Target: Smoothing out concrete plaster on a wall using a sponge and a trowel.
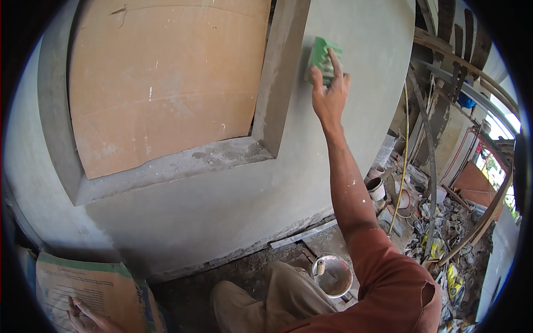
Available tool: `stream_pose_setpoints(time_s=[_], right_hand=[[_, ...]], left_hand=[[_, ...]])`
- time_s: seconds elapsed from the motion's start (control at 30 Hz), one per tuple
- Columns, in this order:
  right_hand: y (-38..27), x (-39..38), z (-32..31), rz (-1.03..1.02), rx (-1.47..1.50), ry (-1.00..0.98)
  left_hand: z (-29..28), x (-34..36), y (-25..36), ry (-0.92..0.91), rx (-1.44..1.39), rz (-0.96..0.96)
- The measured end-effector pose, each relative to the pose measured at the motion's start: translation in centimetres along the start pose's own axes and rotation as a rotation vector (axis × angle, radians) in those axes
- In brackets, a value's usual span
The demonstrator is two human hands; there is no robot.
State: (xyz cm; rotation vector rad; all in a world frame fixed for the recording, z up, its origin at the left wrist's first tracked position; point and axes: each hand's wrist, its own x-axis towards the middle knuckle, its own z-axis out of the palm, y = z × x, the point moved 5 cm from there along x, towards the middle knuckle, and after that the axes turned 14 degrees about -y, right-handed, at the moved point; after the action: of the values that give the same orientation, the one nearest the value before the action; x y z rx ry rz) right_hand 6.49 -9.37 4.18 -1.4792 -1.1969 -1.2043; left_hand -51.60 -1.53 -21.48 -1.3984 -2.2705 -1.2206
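Note:
With my right arm stretched up, my right hand (331,91) presses a green rectangular pad (321,53) with pale uneven marks flat against the grey plastered wall (361,66). The thumb and fingers lie over the pad, right of the recessed window opening. Down at the lower left, my left hand (83,317) rests on a brown paper bag (83,277) with green and blue edging. Its fingers are spread and hold nothing; its wrist runs out of view.
A brown board (166,83) fills the window opening above a dusty sill (211,158). Beside my knees stands a metal bowl (344,291) with a short handle (320,268) over its rim. Rubble (438,233), buckets (375,188) and leaning poles (427,139) crowd the right.

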Motion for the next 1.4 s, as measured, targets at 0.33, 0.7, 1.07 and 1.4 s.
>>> stream_pose_setpoints(time_s=[0.33,0.7,1.07,1.4], right_hand=[[6.8,-9.9,1.2,0.308,-0.155,-0.085],[-1.6,-0.1,2.1,0.106,-0.125,-0.094],[3.6,-6.4,0.7,0.173,-0.027,0.031],[5.9,-10.2,1.8,0.279,-0.108,-0.064]], left_hand=[[-0.2,0.1,0.6,0.027,-0.081,-0.018],[-1.3,-0.5,2.2,0.104,-0.21,-0.001],[0.5,0.3,0.5,-0.074,0.029,-0.103],[0.4,0.4,0.3,-0.067,0.014,-0.169]])
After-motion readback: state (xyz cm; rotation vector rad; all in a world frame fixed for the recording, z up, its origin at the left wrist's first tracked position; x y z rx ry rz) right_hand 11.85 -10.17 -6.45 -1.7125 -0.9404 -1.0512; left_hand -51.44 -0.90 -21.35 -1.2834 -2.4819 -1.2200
